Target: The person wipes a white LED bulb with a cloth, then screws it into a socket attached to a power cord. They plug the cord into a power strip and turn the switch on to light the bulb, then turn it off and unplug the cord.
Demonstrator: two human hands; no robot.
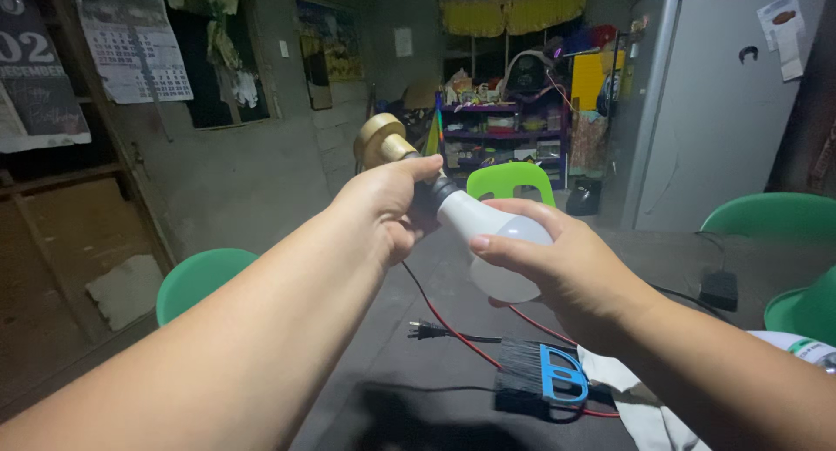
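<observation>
- I'm gripping the lamp socket [387,142] in my left hand [387,207].
- My right hand [557,259] is cupping the white bulb [488,233], its axis running up-left into the socket.

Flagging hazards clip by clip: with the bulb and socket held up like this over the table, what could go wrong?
1. The white bulb is gripped only by the right hand in mid-air; a slip could drop it onto the dark table and break it.
2. The red and black wires trail from the socket in the left hand to a loose plug; a tug could snag them on the brush.
</observation>
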